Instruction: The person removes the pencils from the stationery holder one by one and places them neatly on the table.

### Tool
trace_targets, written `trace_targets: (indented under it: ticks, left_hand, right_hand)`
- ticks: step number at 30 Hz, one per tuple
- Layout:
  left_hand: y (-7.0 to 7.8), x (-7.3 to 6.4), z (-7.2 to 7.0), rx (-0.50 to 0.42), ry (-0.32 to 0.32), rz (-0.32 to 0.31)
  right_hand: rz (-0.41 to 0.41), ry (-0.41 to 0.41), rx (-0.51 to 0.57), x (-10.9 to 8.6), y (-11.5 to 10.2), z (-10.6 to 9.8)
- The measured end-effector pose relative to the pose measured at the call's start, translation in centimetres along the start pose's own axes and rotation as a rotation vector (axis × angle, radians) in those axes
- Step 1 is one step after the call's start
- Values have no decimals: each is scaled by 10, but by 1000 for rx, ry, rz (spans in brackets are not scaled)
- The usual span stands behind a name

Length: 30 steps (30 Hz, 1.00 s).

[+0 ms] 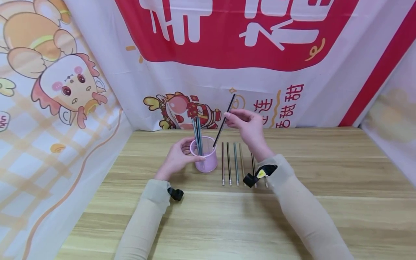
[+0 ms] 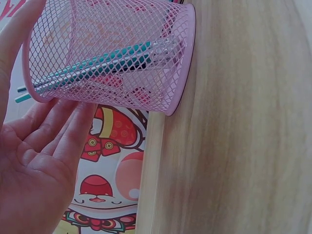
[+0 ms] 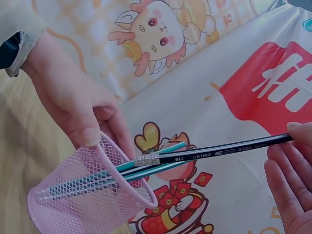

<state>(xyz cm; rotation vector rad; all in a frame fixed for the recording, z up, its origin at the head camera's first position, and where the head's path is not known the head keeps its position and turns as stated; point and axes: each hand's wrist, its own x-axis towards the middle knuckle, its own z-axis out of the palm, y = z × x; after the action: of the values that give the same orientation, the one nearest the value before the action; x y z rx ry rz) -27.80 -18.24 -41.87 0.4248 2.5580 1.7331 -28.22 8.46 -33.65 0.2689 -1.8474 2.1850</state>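
A pink mesh pencil cup (image 1: 208, 164) stands upright on the table, several pencils (image 1: 197, 135) leaning inside it, teal and dark ones among them. My left hand (image 1: 177, 157) holds this cup near its rim, thumb on the near side and fingers round the far side. Between thumb and fingers, my right hand (image 1: 248, 128) pinches a black pencil (image 1: 222, 124) by its upper part. That pencil slants down to the left. Its silver ferrule end (image 3: 147, 159) overlaps the cup's mouth in the right wrist view.
Right of the cup, several pencils lie side by side in a row, including a teal pencil (image 1: 236, 164); my right wrist partly covers the row. A printed cloth (image 1: 188, 79) hangs behind the wooden table (image 1: 208, 224), and another cloth (image 1: 87, 144) borders its left side.
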Motion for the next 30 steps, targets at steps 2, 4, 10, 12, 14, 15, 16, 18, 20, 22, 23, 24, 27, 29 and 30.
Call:
trace_targets:
  ticks: [2,4,10,12,14,15,16,18,20,22,23,24,27,29,30]
  left_hand:
    - [0,0,0,2,2,-2]
    - [-1,1,0,0,1,0]
    - [0,2,0,-12,-7,6]
    - [0,1,0,-15,-5,3]
    - [0,1,0,-16,-8,0]
    - [0,1,0,-15,-10,-1]
    - [0,1,0,-15,-9,-3]
    - [0,1,-1,-10,-11,-5]
    - [0,1,-1,-9,-11,-6]
    - [-1,1,-1,-9,-6,-6]
    - [-1,2,-1,-9,-5,-6]
    - [-1,2,-1,-9,-5,-6]
    - [-2,2,-1,-6,-5,-7]
    - [-2,2,-1,-5,-7,-7]
    - [-2,2,-1,-4,-8,-8]
  right_hand:
    - [12,9,7,0,-2,-4]
    - [23,19,9,-1,-4,-7]
    - [35,50,-5,-2,-4,-20]
    - [39,59,3,-2,-2,-24]
    - [44,66,0,-2,0,-29]
    - [48,70,-5,-3,0,-31]
    - [52,72,-10,-3,1,-33]
    - [59,78,-23,-4,3,-37]
    - [62,83,-34,-4,4,-41]
    - [60,87,-36,-4,6,-45]
    - [60,88,-40,-5,6,-46]
    - [60,89,-44,-5,7,-48]
    - [60,94,-57,-6,9,-55]
    - [65,96,-68,-6,11,-59]
    - [69,97,-72,-6,12,-61]
